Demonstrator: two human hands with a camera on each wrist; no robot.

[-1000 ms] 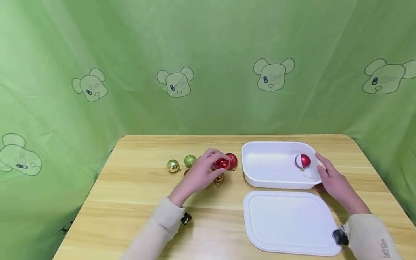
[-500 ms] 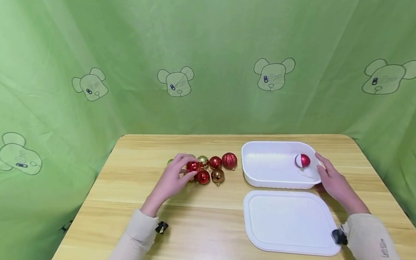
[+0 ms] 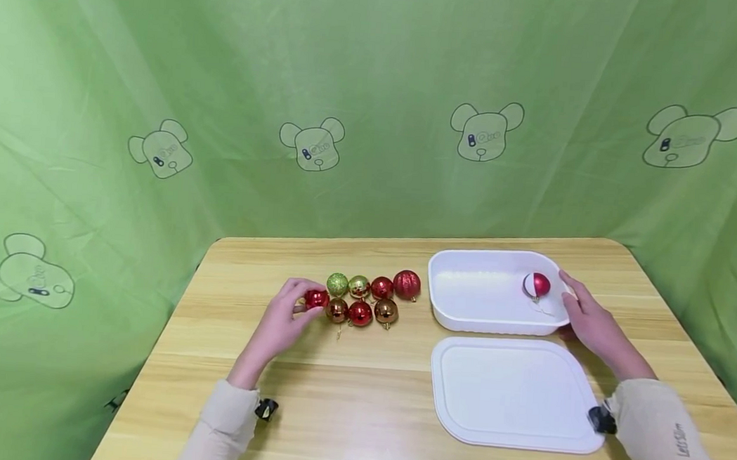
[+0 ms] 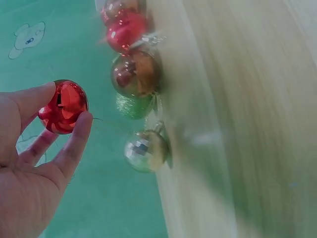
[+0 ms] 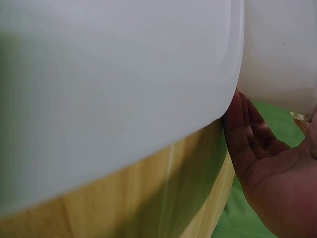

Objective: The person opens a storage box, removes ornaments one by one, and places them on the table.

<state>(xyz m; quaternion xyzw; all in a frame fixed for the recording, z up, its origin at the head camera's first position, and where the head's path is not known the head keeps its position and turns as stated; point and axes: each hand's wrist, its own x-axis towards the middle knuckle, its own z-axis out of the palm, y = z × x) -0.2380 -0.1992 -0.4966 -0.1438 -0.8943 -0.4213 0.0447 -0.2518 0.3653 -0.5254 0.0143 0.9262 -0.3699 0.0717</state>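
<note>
In the head view my left hand (image 3: 281, 327) pinches a shiny red Christmas ball (image 3: 316, 299) between thumb and fingertips, at the left end of a cluster of balls. The left wrist view shows the red ball (image 4: 64, 106) in the fingertips, with a gold ball (image 4: 146, 150) near it. Beside it lie a brown ball (image 3: 337, 310), a glittery green ball (image 3: 337, 284) and another red ball (image 3: 360, 313). My right hand (image 3: 593, 325) holds the right end of a white plastic box (image 3: 477, 324), fingers along its outer wall. Inside the box is a red-and-white ball (image 3: 537, 285).
A white lid (image 3: 517, 394) lies flat in front of the box. Farther right in the cluster are a yellow-green ball (image 3: 359, 286), a dark red ball (image 3: 382, 288), a large red ball (image 3: 407, 284) and a bronze ball (image 3: 386, 312). A green curtain (image 3: 371, 188) hangs behind the wooden table (image 3: 345, 411).
My left hand has moved left with the red ball, from near the large red ball past the row to its left end. The right hand and box have stayed put.
</note>
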